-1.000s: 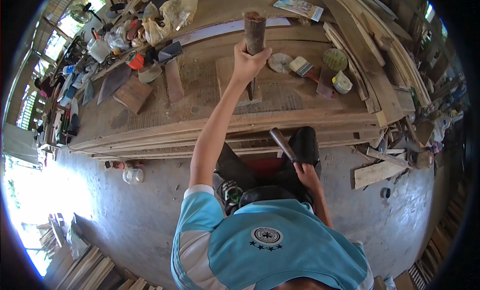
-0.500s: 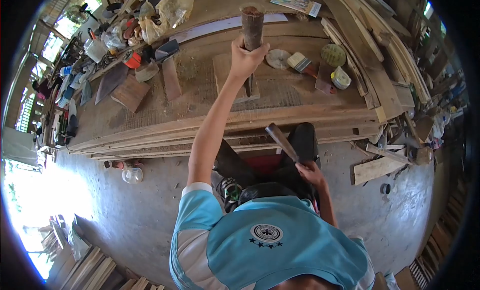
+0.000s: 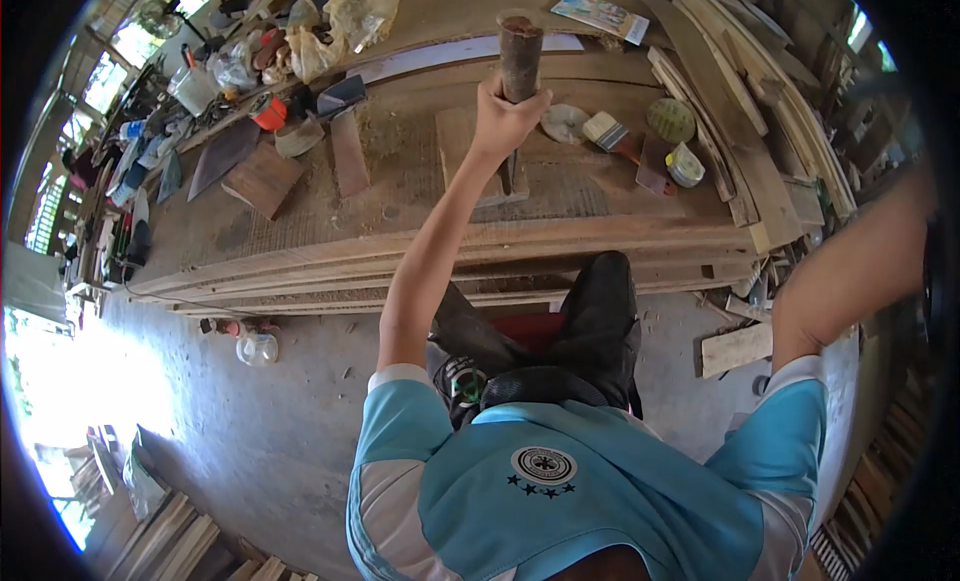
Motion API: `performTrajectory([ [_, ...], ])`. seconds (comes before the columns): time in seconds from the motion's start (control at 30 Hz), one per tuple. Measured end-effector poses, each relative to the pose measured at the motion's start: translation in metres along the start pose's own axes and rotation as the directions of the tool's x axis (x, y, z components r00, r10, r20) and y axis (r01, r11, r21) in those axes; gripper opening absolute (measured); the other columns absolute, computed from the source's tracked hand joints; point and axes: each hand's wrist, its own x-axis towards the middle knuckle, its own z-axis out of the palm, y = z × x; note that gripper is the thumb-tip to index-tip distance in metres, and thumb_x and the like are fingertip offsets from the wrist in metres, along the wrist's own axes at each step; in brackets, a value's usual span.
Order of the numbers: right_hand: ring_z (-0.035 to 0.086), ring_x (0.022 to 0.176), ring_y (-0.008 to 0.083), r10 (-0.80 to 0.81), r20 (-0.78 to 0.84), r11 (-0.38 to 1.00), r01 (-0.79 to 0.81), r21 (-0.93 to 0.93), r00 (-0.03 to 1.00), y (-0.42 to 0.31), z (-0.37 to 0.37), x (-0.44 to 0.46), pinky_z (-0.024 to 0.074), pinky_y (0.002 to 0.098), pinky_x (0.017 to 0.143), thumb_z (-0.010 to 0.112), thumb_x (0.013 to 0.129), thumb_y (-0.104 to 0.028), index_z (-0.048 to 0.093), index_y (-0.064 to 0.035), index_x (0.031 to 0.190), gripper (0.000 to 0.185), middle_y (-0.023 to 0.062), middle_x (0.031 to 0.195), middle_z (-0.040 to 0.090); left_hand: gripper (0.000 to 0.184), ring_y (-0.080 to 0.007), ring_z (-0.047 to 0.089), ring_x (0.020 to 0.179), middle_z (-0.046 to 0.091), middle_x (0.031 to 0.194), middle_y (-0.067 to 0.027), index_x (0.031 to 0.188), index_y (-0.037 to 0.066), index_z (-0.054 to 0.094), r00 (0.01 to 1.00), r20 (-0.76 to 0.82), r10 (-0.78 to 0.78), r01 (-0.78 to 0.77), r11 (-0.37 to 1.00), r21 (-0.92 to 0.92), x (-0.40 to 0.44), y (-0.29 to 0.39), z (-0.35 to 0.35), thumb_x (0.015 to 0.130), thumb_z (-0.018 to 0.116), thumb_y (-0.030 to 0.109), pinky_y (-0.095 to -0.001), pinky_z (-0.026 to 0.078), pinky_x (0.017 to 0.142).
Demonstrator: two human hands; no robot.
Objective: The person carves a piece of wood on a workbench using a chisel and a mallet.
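Observation:
My left hand is closed around a chisel with a thick round wooden handle and a worn, frayed top. The narrow blade points down at a flat wooden board on the bench, partly behind my wrist. I cannot make out whether its tip is in the wood. On the right, my bare right forearm is raised and stretched to the dark edge of the view. My right hand is out of the picture, so its hold cannot be seen.
On the wooden bench lie a paintbrush, a tape measure, round discs, a booklet and wood pieces. Clutter and plastic bags fill the back left. Long planks lie at right.
My right hand, which held a dark stick-like tool near my knee, has swung up and right out of view. My left hand still holds the chisel upright; the view has shifted slightly.

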Motion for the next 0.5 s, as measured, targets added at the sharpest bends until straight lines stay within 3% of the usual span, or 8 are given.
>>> performTrajectory([
  [0.07, 0.043, 0.05, 0.0082, -0.067, 0.213, 0.971, 0.113, -0.211, 0.975, 0.021, 0.031, -0.006, 0.0343, 0.0233, 0.042, 0.036, 0.085, -0.041, 0.053, -0.0043, 0.09, 0.041, 0.0019, 0.063, 0.048, 0.016, -0.0036, 0.037, 0.046, 0.044, 0.052, 0.0031, 0.061, 0.006, 0.044, 1.0, 0.005, 0.007, -0.007, 0.999, -0.035, -0.001, 0.002, 0.001, 0.068, 0.058, 0.007, -0.0226, 0.03, 0.041],
  [0.13, 0.044, 0.052, 0.0092, 0.082, 0.523, 0.915, 0.143, -0.376, 0.848, 0.035, 0.054, -0.022, 0.0361, 0.0246, 0.043, 0.035, 0.086, -0.042, 0.053, -0.0038, 0.092, 0.043, 0.0027, 0.066, 0.049, 0.017, -0.0041, 0.038, 0.047, 0.044, 0.053, 0.003, 0.061, 0.006, 0.043, 0.999, 0.04, -0.012, 0.013, 0.999, -0.039, -0.002, 0.002, -0.001, 0.067, 0.059, 0.008, -0.0229, 0.03, 0.042],
  [0.2, 0.046, 0.054, 0.0103, 0.451, 0.602, 0.866, -0.16, -0.474, 0.659, 0.019, 0.043, -0.016, 0.0378, 0.0259, 0.044, 0.033, 0.086, -0.043, 0.054, -0.0032, 0.093, 0.045, 0.0035, 0.068, 0.05, 0.018, -0.0044, 0.038, 0.047, 0.044, 0.053, 0.003, 0.061, 0.006, 0.043, 0.999, 0.035, 0.032, -0.032, 0.999, 0.001, -0.003, 0.001, 0.004, 0.067, 0.06, 0.008, -0.0232, 0.03, 0.042],
  [0.23, 0.053, 0.069, 0.0084, 0.632, 0.621, 0.775, -0.345, -0.53, 0.464, 0.011, 0.035, -0.004, 0.0405, 0.023, 0.049, 0.038, 0.082, -0.051, 0.051, -0.0036, 0.104, 0.054, 0.0069, 0.086, 0.056, 0.019, -0.0047, 0.038, 0.047, 0.043, 0.053, 0.003, 0.06, 0.006, 0.042, 0.998, 0.013, 0.065, -0.065, 0.997, 0.035, -0.003, -0.002, 0.004, 0.067, 0.06, 0.008, -0.0234, 0.03, 0.042],
  [0.3, 0.051, 0.072, 0.0071, 0.512, 0.492, 0.821, -0.232, -0.521, 0.704, -0.017, 0.018, 0.019, 0.0387, 0.0194, 0.047, 0.04, 0.081, -0.051, 0.049, -0.0039, 0.102, 0.052, 0.0059, 0.088, 0.054, 0.019, -0.0049, 0.038, 0.046, 0.044, 0.052, 0.0025, 0.059, 0.005, 0.042, 1.0, -0.013, -0.006, 0.008, 0.995, 0.097, -0.004, -0.003, 0.001, 0.066, 0.06, 0.008, -0.0238, 0.03, 0.042],
  [0.37, 0.047, 0.065, 0.0072, 0.26, 0.323, 0.934, -0.153, -0.323, 0.91, -0.016, 0.009, 0.022, 0.0361, 0.0206, 0.045, 0.04, 0.082, -0.049, 0.048, -0.0049, 0.094, 0.046, 0.0036, 0.079, 0.048, 0.021, -0.0049, 0.037, 0.046, 0.044, 0.051, 0.0022, 0.057, 0.005, 0.041, 0.999, -0.009, -0.036, 0.036, 0.999, 0.034, -0.002, 0.003, 0.003, 0.067, 0.06, 0.008, -0.0242, 0.029, 0.041],
  [0.43, 0.042, 0.058, 0.0073, 0.077, 0.174, 0.981, -0.044, -0.187, 0.982, -0.009, 0.01, 0.022, 0.0336, 0.0217, 0.043, 0.04, 0.083, -0.047, 0.046, -0.006, 0.086, 0.041, 0.0012, 0.071, 0.043, 0.022, -0.0048, 0.037, 0.045, 0.044, 0.05, 0.0021, 0.056, 0.006, 0.041, 1.0, -0.006, -0.03, 0.03, 0.999, 0.02, -0.002, 0.0, 0.0, 0.067, 0.06, 0.008, -0.0243, 0.029, 0.041],
  [0.5, 0.037, 0.051, 0.0074, -0.027, 0.172, 0.985, 0.056, -0.161, 0.985, 0.011, 0.028, 0.009, 0.0311, 0.0229, 0.04, 0.04, 0.084, -0.045, 0.045, -0.007, 0.078, 0.038, -0.0011, 0.062, 0.038, 0.022, -0.0048, 0.037, 0.045, 0.043, 0.05, 0.0021, 0.056, 0.006, 0.041, 1.0, 0.005, -0.021, 0.021, 1.0, 0.015, 0.001, -0.002, -0.001, 0.067, 0.06, 0.009, -0.0243, 0.029, 0.041],
])
